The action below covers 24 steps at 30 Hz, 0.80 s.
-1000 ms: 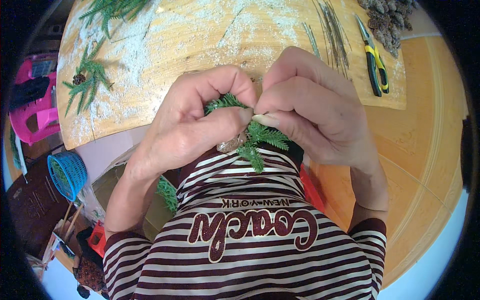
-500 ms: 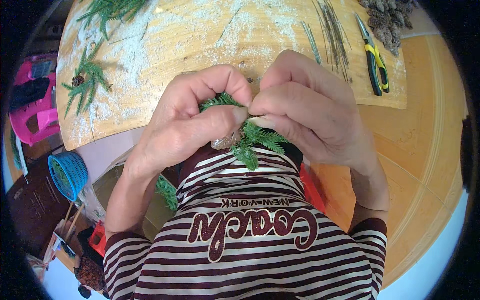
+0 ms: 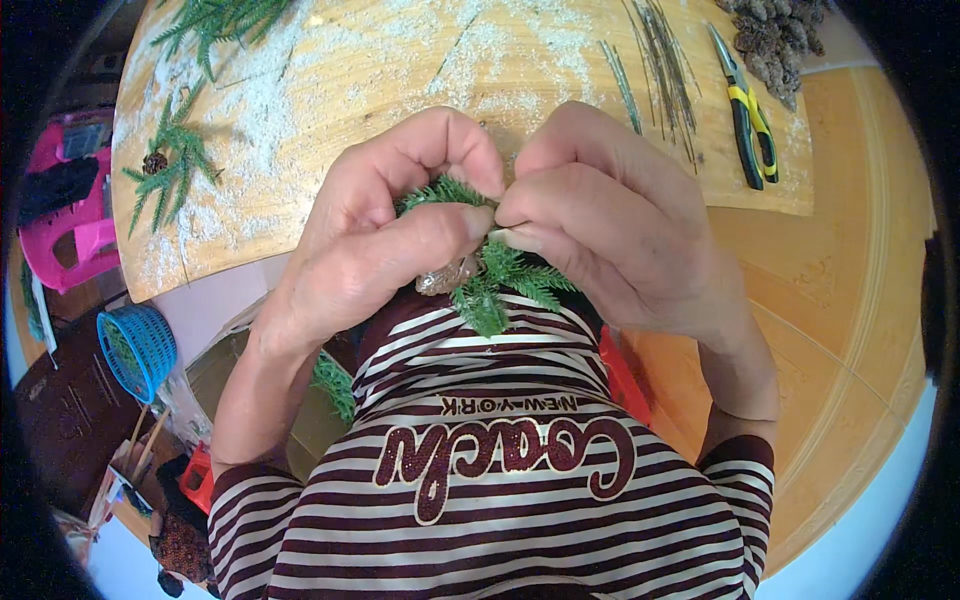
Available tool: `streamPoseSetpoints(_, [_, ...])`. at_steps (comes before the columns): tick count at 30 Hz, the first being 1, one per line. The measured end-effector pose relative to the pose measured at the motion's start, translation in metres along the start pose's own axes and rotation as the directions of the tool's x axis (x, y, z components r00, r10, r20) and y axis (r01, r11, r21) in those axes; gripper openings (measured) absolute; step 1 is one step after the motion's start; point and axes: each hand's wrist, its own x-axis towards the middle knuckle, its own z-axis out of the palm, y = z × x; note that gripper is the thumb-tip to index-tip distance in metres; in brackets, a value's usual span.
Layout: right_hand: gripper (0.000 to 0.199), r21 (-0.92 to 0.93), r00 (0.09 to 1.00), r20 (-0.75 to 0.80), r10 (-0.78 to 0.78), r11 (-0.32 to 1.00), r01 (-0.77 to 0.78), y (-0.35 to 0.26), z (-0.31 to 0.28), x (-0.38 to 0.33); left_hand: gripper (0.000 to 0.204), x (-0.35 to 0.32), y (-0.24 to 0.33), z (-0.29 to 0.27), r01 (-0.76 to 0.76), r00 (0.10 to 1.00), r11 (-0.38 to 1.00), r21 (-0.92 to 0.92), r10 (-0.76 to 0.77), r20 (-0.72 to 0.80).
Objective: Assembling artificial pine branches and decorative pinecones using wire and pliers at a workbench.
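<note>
A green artificial pine sprig (image 3: 483, 308) is held in front of my chest, just off the near edge of the table. My left hand (image 3: 375, 215) is closed on it, thumb and index finger pinching near its middle. Fingertips of my right hand (image 3: 610, 215) are pressed together at the same spot, touching the left fingertips; what they pinch is too small and hidden to make out. Below my left thumb a shiny, pale brownish piece (image 3: 447, 276) shows beside the needles, partly covered. Needles stick out above the left thumb and below both hands.
White grains are strewn over the wooden table (image 3: 380, 60). Pliers (image 3: 745, 110), thin wires (image 3: 665, 80) and pine cones (image 3: 775, 45) lie at the right. Another sprig with a small cone (image 3: 172, 162) and more greenery (image 3: 225, 25) lie left. A blue basket (image 3: 137, 350) stands lower left.
My left fingers have lifted a little away from the sprig's top, and the sprig has shifted slightly up and left. Both hands stay together at the same place.
</note>
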Motion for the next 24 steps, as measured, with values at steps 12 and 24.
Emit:
streamPoseSetpoints(12, [0.01, 0.009, 0.997, -0.029, 0.067, 0.998, -0.067, 0.0, 0.004, 0.0, 0.016, -0.002, -0.005, 0.002, -0.106, 0.992, 0.985, 0.133, 0.113, -0.05])
streamPoseSetpoints(24, [0.006, 0.085, 0.993, -0.073, 0.094, 0.992, -0.088, 0.002, 0.008, -0.002, 0.014, 0.0, -0.012, 0.001, -0.297, 0.939, 0.857, 0.422, 0.342, -0.034])
